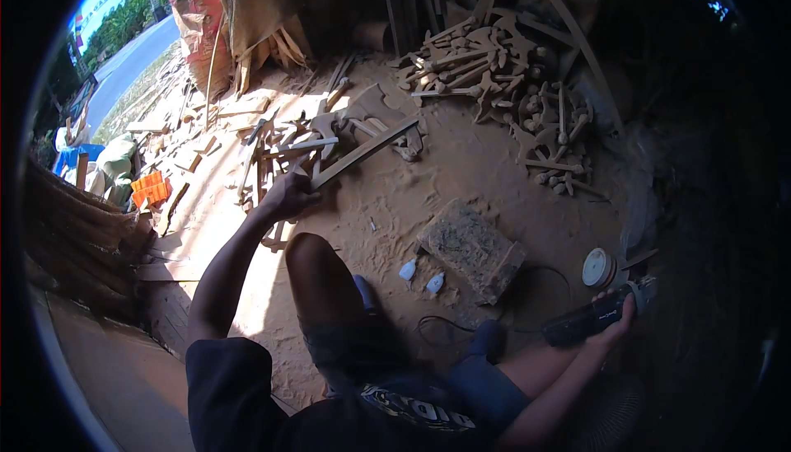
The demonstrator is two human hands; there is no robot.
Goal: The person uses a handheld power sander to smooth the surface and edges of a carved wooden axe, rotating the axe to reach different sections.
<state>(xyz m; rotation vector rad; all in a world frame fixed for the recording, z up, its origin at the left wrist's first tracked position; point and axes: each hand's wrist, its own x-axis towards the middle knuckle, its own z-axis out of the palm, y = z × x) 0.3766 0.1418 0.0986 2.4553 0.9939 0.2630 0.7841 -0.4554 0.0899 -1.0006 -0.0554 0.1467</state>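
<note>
My left hand (290, 196) is closed around the near end of a long, straight wooden strip (367, 152). The strip slants up and to the right, over a heap of cut wooden pieces (301, 145). At the lower right, my right hand (614, 327) grips a black angle grinder (581, 322) by its body, near my right leg. Its grey head (645, 289) points right into shadow, so the disc cannot be made out. A dark cord (441, 320) loops across the dusty ground beside the tool.
A dust-covered block (474, 248) lies in front of me, with two small white items (422, 276) beside it. A round, pale-topped container (597, 267) stands near the grinder. Shaped wooden pieces (486, 65) are piled at the back. A red sack (198, 23) stands far left.
</note>
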